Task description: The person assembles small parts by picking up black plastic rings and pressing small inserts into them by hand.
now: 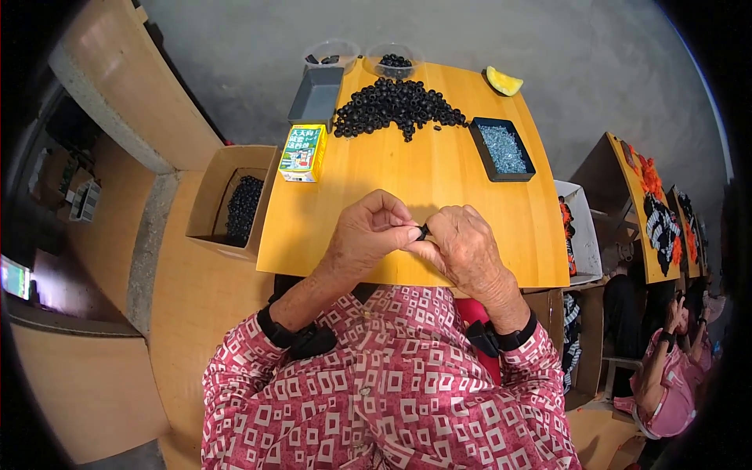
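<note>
1. Over the near half of the wooden table (392,172), approx. centre, both hands meet on one small black piece (423,233); 12 o'clock = far edge, all bearings read from this piece unless noted.
2. R hand (470,247) has it: thumb + forefinger pressed tog., pinching the piece, which sits at abt 9–10 o'clock of that hand's middle.
3. L hand (364,235) comes at it from 9 o'clock, so the piece is at its 3 o'clock; L thumb tip right at or just beside it. Thumb + forefinger tips v. close tog.; can't tell if they pinch the piece, smth tiny and pale, or nothing.
4. Nearer hand? R, clearly: the piece is tucked in its grip, L only at the edge.
5. Long axis: visible sliver seems to run approx. 1 to 7 o'clock, but fingers hide the ends, so no firm call.
6. Supplies, both well apart from hands: heap of black pieces (395,108) just shy of 12; dark tray (513,178) w/ small clear bits at 1–2.
7. Round abt: yellow-green carton (303,153) at 10, grey tray (317,94) touching or nearly so behind it, melon wedge (504,81) at 1, cardboard box (210,184) w/ dark bits approx. 9, beside the table.
</note>
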`<act>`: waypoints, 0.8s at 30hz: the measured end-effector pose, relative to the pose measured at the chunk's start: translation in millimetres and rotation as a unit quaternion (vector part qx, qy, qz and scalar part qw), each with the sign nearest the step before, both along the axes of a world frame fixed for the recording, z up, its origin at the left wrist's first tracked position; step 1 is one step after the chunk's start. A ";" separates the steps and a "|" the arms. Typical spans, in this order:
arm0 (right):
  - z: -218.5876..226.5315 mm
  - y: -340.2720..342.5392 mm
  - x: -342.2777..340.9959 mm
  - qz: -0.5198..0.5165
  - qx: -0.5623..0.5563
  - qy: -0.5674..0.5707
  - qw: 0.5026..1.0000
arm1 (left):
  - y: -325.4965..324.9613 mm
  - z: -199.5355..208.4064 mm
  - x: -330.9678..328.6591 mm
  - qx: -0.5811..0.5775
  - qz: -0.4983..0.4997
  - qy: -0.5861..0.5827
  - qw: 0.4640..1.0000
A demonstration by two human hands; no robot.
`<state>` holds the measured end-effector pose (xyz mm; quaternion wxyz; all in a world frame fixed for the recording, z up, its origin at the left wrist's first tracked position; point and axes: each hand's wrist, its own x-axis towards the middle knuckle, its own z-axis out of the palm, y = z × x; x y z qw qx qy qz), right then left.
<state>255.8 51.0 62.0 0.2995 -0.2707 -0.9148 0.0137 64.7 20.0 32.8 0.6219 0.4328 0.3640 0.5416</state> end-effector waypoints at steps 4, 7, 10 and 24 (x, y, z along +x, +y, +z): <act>1.1 0.1 -1.0 -0.011 0.024 -0.020 0.999 | 1.6 -1.1 -3.7 -0.020 -0.016 0.019 0.999; -2.1 -1.0 -1.3 -0.021 0.012 -0.032 0.999 | 2.0 -2.4 -5.4 -0.014 -0.016 0.022 1.000; -2.1 -1.1 -2.8 -0.008 0.015 -0.014 1.000 | 1.0 4.7 -7.4 -0.034 -0.028 0.048 0.998; -3.8 4.0 1.6 0.012 -0.020 0.057 0.998 | 5.0 -4.5 -4.6 -0.052 -0.032 -0.030 0.998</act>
